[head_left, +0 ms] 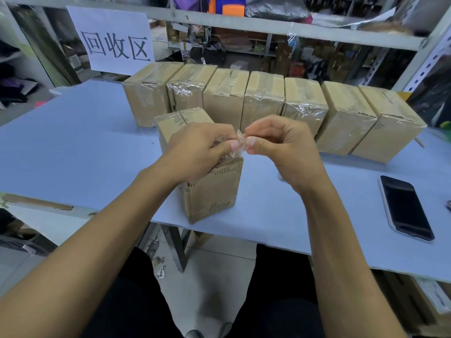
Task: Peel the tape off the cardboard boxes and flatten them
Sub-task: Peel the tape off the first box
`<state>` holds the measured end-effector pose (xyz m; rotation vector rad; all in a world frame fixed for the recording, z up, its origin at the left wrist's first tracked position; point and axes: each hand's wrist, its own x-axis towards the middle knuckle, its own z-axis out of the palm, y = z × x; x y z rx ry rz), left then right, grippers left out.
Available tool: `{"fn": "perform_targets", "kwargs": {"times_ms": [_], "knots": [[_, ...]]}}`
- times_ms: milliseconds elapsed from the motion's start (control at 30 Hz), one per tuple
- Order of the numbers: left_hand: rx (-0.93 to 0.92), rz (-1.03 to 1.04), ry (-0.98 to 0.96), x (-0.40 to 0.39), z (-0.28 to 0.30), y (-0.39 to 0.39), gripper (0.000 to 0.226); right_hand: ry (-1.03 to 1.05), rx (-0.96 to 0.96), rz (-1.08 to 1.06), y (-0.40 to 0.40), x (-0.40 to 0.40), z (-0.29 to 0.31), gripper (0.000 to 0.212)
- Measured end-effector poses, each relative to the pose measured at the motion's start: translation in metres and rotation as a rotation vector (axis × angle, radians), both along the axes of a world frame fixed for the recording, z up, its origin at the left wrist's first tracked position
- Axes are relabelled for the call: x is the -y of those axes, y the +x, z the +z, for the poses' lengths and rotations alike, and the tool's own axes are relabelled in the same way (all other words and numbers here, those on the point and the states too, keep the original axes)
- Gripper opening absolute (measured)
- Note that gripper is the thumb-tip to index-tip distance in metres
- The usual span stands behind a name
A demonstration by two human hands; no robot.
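Both thumbs and forefingers pinch one crumpled strip of clear tape (238,142): the left hand (197,152) grips its left end, the right hand (280,148) its right end, fingers curled tight. The tape hangs just above the near top edge of an upright cardboard box (210,189), which stands on the blue table (73,147). Behind this box runs a row of taped boxes (266,103). Right of the box, well apart, lies a dark phone (405,207). Behind the box, beyond the row, hangs a white paper sign (114,42).

Box (210,186) before box row (268,103) (phone (406,207) right).
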<state>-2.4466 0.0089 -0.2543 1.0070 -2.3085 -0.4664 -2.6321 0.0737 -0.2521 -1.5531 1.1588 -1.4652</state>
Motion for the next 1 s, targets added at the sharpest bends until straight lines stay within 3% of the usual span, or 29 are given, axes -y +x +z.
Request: {"fn": "perform_targets", "kwargs": {"times_ms": [233,433,500,600,800,1000], "knots": [[-0.04,-0.054,-0.001,-0.009,0.003,0.004,0.032,0.042,-0.017,-0.164,0.015,-0.001,-0.001,0.022],[-0.149,0.017,-0.074,-0.012,0.001,0.006,0.046,0.019,-0.088,-0.115,0.027,-0.002,0.006,0.014],[-0.187,0.048,-0.066,-0.012,0.0,0.007,0.041,0.045,-0.153,-0.034,0.022,-0.002,0.01,0.009],[-0.215,0.068,-0.025,-0.011,-0.003,0.009,0.024,0.14,-0.346,0.095,0.009,-0.008,0.016,0.029],[-0.316,0.058,0.069,-0.013,0.0,0.009,0.017,0.096,-0.317,-0.072,0.016,-0.011,-0.003,0.034],[-0.171,0.099,-0.025,-0.005,0.002,0.021,0.022,0.049,-0.385,-0.117,0.03,-0.014,-0.034,0.037]]}}
